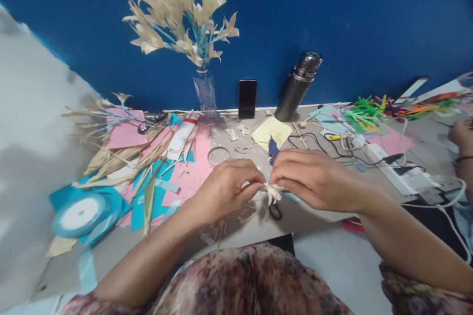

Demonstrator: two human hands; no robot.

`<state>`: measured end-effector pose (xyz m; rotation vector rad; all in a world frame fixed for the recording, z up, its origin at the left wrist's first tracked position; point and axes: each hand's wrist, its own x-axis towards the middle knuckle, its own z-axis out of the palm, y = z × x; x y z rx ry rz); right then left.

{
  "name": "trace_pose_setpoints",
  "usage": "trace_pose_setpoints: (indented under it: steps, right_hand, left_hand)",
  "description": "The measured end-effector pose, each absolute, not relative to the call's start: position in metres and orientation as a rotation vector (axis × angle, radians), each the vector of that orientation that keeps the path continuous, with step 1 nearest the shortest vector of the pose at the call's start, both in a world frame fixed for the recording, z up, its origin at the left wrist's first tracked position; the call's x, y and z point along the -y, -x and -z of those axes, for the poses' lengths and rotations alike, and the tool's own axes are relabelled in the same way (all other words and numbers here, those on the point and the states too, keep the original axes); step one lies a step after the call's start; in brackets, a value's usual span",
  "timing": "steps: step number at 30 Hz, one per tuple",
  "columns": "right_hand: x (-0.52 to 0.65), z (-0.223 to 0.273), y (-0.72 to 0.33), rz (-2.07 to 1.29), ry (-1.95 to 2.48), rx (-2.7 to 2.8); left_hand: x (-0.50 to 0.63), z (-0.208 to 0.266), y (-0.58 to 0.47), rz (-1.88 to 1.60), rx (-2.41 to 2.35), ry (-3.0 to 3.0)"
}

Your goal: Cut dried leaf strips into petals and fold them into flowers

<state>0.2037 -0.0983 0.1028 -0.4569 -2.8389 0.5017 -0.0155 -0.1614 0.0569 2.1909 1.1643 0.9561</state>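
Observation:
Near the table's front edge, my left hand (pixel 236 182) and my right hand (pixel 310 177) meet, fingertips pinched on a small cream husk flower (pixel 272 193). Its thin petals hang down between the two hands. Just beyond my right hand, a blue glue gun (pixel 273 150) rests on a pale yellow paper (pixel 283 130), its rear part hidden by that hand. Below the flower lie a dark scissor-like loop (pixel 275 212) and husk scraps (pixel 247 211). A roll of tape (pixel 219 156) lies beyond my left hand.
Husk flowers stand in a clear vase (pixel 205 93) by the wall, near a phone (pixel 247 99) and a steel flask (pixel 298 86). Left are coloured papers and a ribbon spool (pixel 79 215). Right are a power strip (pixel 393 170), cords, pipe cleaners (pixel 369 114) and another person's hand (pixel 461 135).

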Motion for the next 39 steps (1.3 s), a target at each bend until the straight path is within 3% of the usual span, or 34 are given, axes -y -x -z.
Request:
trace_pose_setpoints:
  steps: [28, 39]
  right_hand:
    - [0.092, -0.108, -0.193, -0.819, 0.476, 2.756]
    - [0.096, -0.091, -0.195, -1.18, 0.821, 2.274]
  left_hand:
    - [0.17, -0.039, 0.017, -1.195, -1.068, -2.333]
    - [0.169, -0.021, 0.016, -1.54, -1.071, -1.692]
